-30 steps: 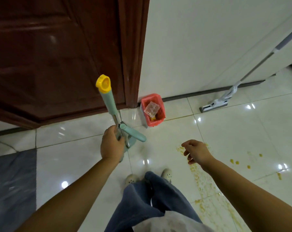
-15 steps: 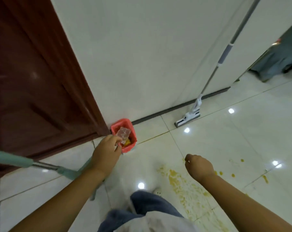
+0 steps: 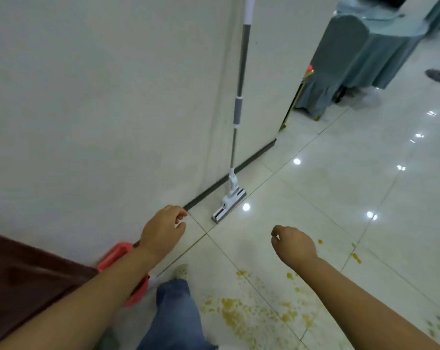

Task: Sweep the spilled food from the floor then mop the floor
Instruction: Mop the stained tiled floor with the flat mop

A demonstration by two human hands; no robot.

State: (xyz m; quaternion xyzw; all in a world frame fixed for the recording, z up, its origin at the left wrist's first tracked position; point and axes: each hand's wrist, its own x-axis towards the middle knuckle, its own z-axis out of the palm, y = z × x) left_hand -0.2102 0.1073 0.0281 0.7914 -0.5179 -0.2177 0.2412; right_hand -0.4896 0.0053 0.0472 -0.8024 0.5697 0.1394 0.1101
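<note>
A white flat mop (image 3: 229, 201) leans upright against the white wall, its grey and white pole (image 3: 240, 82) rising out of the top of the view. My left hand (image 3: 163, 232) hangs empty, fingers loosely curled, a short way left of the mop head. My right hand (image 3: 293, 243) is empty too, fingers curled, below and right of the mop head. Yellow food smears (image 3: 241, 313) spread over the tiles near my feet, with smaller drops (image 3: 356, 257) to the right. A red bin (image 3: 118, 252) sits by the wall, partly hidden behind my left forearm.
A dark red door (image 3: 24, 279) fills the lower left. Chairs with teal covers (image 3: 360, 61) stand beyond the wall's corner at upper right, with a grey base on the floor (image 3: 438, 75) beside them. My jeans leg (image 3: 173, 314) and shoe (image 3: 181, 271) are at bottom centre.
My left hand let go of the teal broom and dustpan set, which is out of view now. The view swung right, bringing the mop to the centre. Both hands moved toward the mop.
</note>
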